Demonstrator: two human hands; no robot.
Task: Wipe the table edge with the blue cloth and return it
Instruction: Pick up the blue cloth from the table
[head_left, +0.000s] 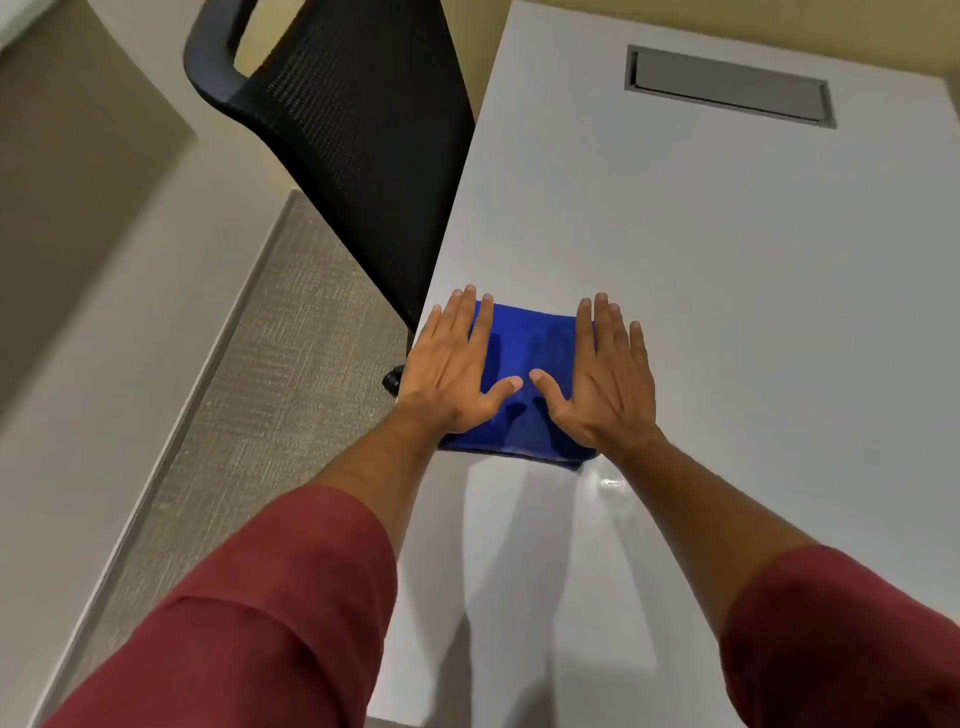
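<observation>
A folded blue cloth (530, 353) lies flat on the white table (727, 270), close to the table's left edge (444, 249). My left hand (449, 366) rests palm down on the cloth's left side, fingers spread, partly over the table edge. On the cloth's right side my right hand (605, 374) lies flat in the same way. Both thumbs point inward and nearly meet over the cloth's middle. Neither hand grips the cloth; the palms cover its two sides.
A black mesh office chair (353, 130) stands against the table's left edge just beyond the cloth. A grey cable hatch (727, 85) is set into the tabletop at the far right. Carpeted floor (249, 389) lies to the left.
</observation>
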